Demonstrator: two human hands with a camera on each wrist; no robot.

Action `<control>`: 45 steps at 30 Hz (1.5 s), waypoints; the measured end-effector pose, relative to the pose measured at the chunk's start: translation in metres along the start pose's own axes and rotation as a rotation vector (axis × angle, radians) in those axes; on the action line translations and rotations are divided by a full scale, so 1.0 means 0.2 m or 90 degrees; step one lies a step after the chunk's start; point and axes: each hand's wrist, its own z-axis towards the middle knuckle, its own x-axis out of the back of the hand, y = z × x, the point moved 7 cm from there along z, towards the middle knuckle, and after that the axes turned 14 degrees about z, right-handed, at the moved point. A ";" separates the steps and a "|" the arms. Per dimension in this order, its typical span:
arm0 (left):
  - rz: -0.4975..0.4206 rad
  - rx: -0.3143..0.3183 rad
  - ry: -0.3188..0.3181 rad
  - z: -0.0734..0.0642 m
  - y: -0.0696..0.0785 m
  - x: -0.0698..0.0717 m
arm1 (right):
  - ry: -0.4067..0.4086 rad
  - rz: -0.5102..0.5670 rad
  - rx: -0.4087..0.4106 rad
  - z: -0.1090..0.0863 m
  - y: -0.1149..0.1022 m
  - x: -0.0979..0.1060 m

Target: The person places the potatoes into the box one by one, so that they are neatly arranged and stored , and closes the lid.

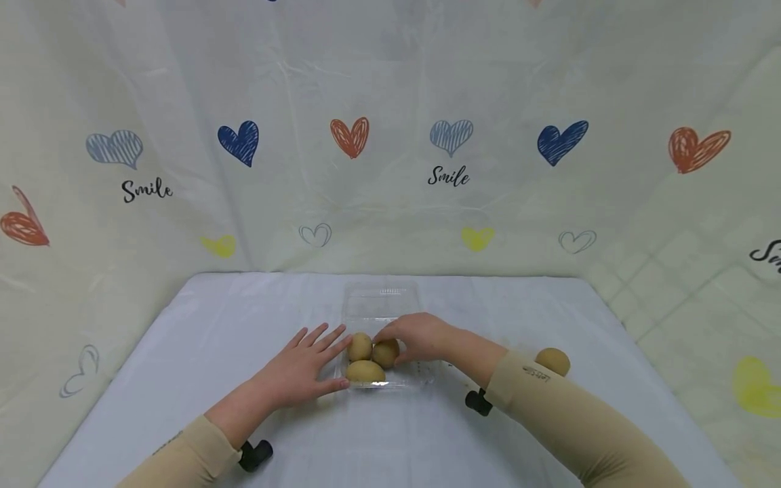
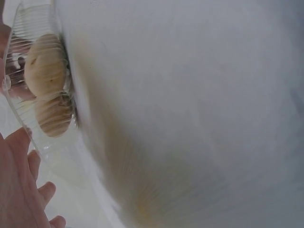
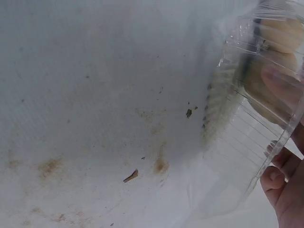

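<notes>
A clear plastic clamshell box [image 1: 423, 373] lies on the table with its lid [image 1: 381, 301] folded back behind it. Three potatoes are inside: one at the back left [image 1: 358, 347], one at the front [image 1: 365, 372] and one on the right [image 1: 386, 355]. My right hand [image 1: 421, 337] reaches over the box's right side and holds the right potato between thumb and fingers. The left hand [image 1: 297, 374], fingers spread and straight, is at the box's left side, thumb near the front corner. Through the ribbed wall, the left wrist view shows two potatoes.
Another potato [image 1: 552, 361] lies on the white-covered table [image 1: 244, 325], beyond my right forearm. Bits of dirt [image 3: 161, 165] and a small brown fragment [image 3: 131, 175] are scattered right of the box. A heart-patterned curtain [image 1: 390, 203] hangs behind the table.
</notes>
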 end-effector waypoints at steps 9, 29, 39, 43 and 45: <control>0.006 -0.003 0.005 0.01 0.00 -0.01 | 0.040 0.021 -0.048 -0.04 0.03 0.03; -0.006 0.001 0.003 0.00 0.00 -0.01 | 0.056 0.145 -0.111 -0.03 0.05 0.02; -0.004 0.002 -0.006 0.00 -0.01 -0.01 | 0.043 0.163 -0.118 -0.02 0.05 0.02; 0.007 0.001 -0.003 0.00 -0.01 -0.01 | 0.044 0.162 -0.114 -0.02 0.05 0.02; 0.009 0.000 0.002 0.00 -0.01 -0.02 | 0.047 0.157 -0.117 -0.03 0.05 0.03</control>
